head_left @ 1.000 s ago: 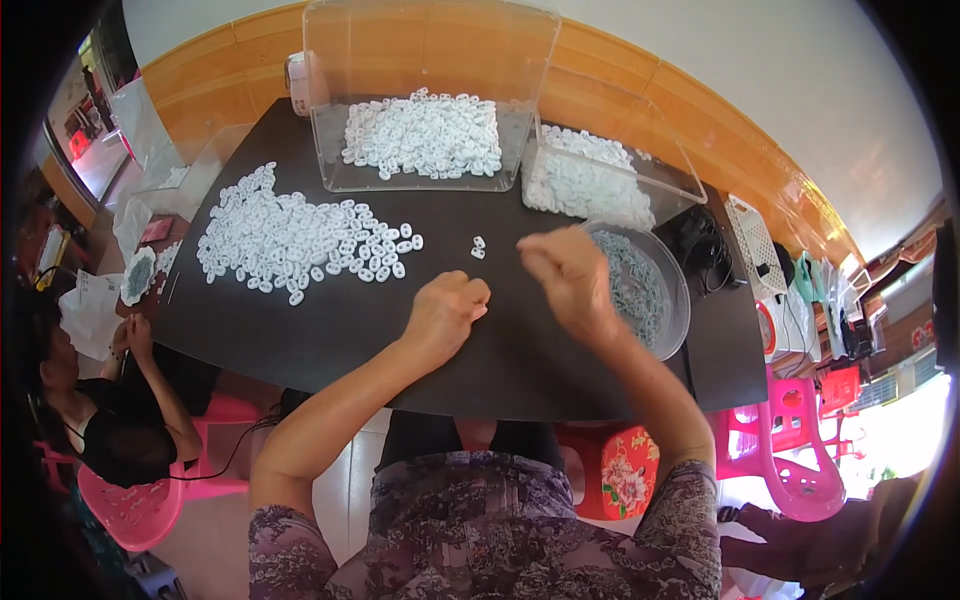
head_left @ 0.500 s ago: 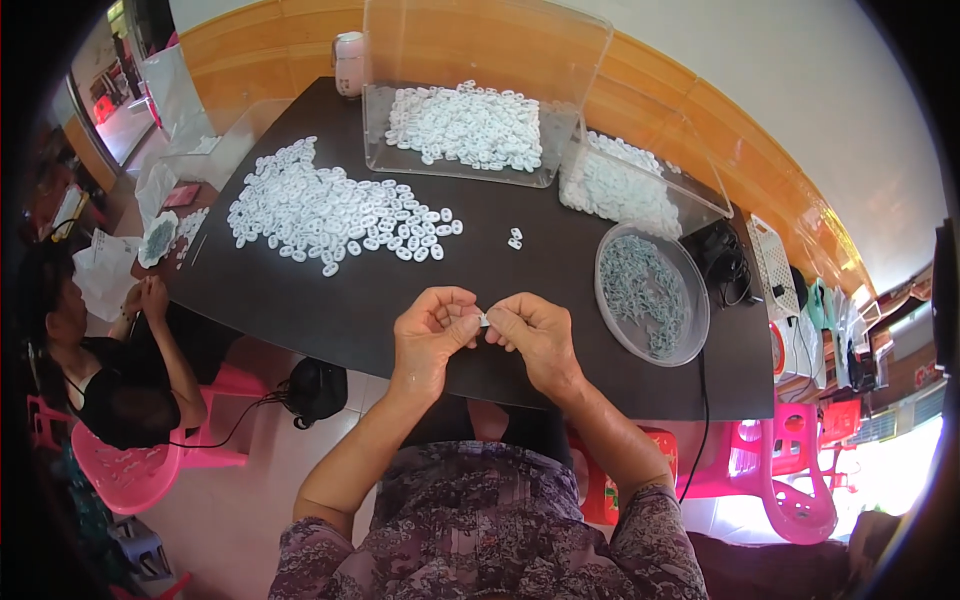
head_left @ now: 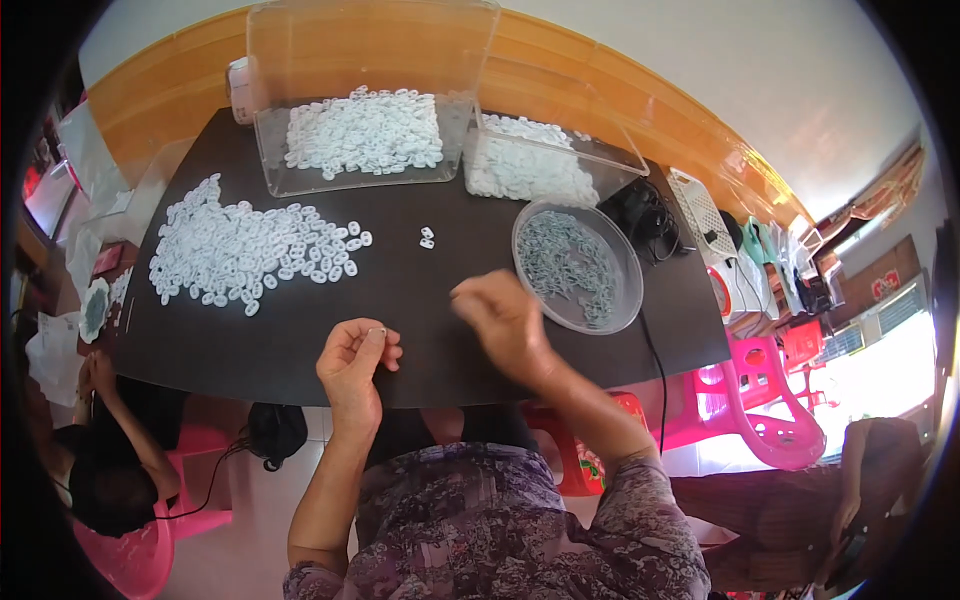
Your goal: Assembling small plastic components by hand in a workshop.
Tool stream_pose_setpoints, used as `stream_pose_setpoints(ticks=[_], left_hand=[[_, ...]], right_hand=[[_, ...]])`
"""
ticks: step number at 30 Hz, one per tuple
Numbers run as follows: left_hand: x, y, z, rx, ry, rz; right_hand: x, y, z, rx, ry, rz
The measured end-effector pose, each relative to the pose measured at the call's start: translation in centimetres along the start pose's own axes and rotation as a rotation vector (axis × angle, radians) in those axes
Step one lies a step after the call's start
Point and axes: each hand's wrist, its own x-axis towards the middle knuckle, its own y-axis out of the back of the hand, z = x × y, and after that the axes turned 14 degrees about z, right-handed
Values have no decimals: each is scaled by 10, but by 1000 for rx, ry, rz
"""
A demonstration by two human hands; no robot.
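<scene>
My left hand (head_left: 352,362) is over the near part of the dark table, thumb pressed against bent fingers. A sliver of a small white plastic piece (head_left: 382,331) shows at the thumb tip; the rest is hidden. My right hand (head_left: 503,325) hangs above the table, left of a round clear bowl (head_left: 634,300), its fingers smeared by motion. Small grey-green parts (head_left: 568,262) lie heaped in that bowl. Two white oval pieces with holes (head_left: 427,238) lie on the table beyond my hands. A wide pile of similar pieces (head_left: 235,248) spreads at the left.
Two clear plastic bins, one at the back (head_left: 260,160) and one behind the bowl (head_left: 625,150), contain white pieces. Black cables (head_left: 645,220) lie right of the bowl. Another person (head_left: 130,430) sits at the left. Pink chairs (head_left: 775,415) stand at the right.
My hands have come apart. The right hand has moved toward the bowl, while the left keeps its pinch. The whole view has shifted, so the table things appear further left.
</scene>
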Motion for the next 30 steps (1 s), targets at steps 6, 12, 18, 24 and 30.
stream_pose_setpoints(ticks=[6, 12, 18, 24, 30], left_hand=[[-2, -3, -7, 51, -52, -50], [-4, -3, -10, 107, -89, -68], [-5, -3, -9, 116, -101, -85], [-6, 0, -8, 102, -90, -104], [-8, -3, -1, 85, 18, -108]], right_hand=[[43, 94, 78, -553, 154, -114], [32, 94, 102, -629, 91, -249], [35, 93, 103, -569, 175, -244], [37, 95, 83, -409, 68, -106], [33, 67, 11, -184, 32, -115]])
